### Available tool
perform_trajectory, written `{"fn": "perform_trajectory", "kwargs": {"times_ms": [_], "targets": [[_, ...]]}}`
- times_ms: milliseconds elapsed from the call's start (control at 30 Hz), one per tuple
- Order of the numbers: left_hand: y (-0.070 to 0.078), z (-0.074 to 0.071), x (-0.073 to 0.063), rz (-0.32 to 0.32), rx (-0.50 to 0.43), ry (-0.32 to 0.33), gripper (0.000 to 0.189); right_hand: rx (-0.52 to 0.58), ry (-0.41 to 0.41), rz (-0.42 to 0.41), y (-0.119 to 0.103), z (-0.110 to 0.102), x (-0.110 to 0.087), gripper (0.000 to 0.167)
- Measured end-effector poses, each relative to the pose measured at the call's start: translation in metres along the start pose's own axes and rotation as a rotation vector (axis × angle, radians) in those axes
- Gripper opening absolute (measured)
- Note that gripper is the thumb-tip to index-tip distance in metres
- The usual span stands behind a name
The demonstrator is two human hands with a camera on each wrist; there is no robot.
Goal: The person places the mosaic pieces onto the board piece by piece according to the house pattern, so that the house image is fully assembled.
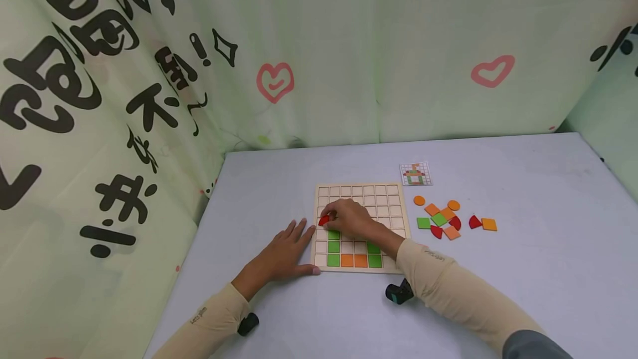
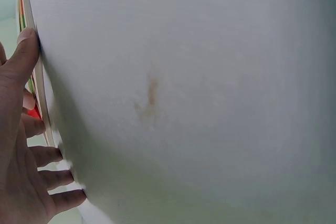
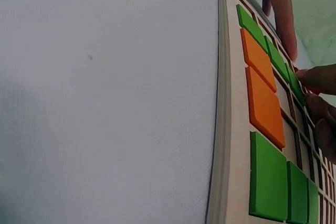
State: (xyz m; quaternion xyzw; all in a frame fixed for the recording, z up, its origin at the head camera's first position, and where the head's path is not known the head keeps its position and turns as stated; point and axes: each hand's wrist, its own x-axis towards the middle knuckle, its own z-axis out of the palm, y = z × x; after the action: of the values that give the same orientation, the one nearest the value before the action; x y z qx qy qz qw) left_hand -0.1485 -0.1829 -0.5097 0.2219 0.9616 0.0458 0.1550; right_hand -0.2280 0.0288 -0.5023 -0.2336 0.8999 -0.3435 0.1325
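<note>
Head view: the right hand (image 1: 351,219) is pinching a red wedge-shaped piece (image 1: 324,221) in its narrow grip over a pale wooden grid board (image 1: 382,201), whose left edge the wide-spread left hand (image 1: 283,255) is touching.

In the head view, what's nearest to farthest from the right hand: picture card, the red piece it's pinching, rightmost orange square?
1. Red piece: pinched in the right hand.
2. Picture card: past the board's far-right corner.
3. Rightmost orange square: far right.

My sleeves (image 1: 463,292) were matt cloth; the board (image 3: 236,129) looked wooden, its green tiles (image 3: 269,177) smooth; the far curtain (image 1: 339,43), cloth.
</note>
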Motion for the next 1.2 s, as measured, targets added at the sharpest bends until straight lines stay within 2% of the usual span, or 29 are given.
{"fn": "perform_trajectory", "kwargs": {"times_ms": [267,467,633,833,1000,1200], "targets": [[0.0,0.001,0.0,-0.005,0.013,0.0,0.102,-0.066,0.025,-0.004,-0.006,0.003,0.0,0.029],[-0.001,0.001,0.0,-0.003,-0.001,-0.004,0.102,-0.109,0.022,0.014,-0.007,0.002,0.0,0.021],[-0.001,0.002,0.001,-0.005,0.002,-0.003,0.102,-0.116,0.021,0.003,-0.007,0.002,0.0,0.018],[-0.001,0.003,0.001,-0.004,0.005,-0.001,0.101,-0.107,0.029,0.005,-0.006,-0.001,-0.003,0.024],[-0.002,0.004,0.001,-0.006,0.007,0.003,0.102,-0.094,0.01,0.009,0.002,-0.013,-0.012,0.026],[-0.001,0.004,0.001,-0.014,0.005,-0.002,0.101,-0.087,-0.014,-0.024,0.023,-0.042,-0.031,0.029]]}}
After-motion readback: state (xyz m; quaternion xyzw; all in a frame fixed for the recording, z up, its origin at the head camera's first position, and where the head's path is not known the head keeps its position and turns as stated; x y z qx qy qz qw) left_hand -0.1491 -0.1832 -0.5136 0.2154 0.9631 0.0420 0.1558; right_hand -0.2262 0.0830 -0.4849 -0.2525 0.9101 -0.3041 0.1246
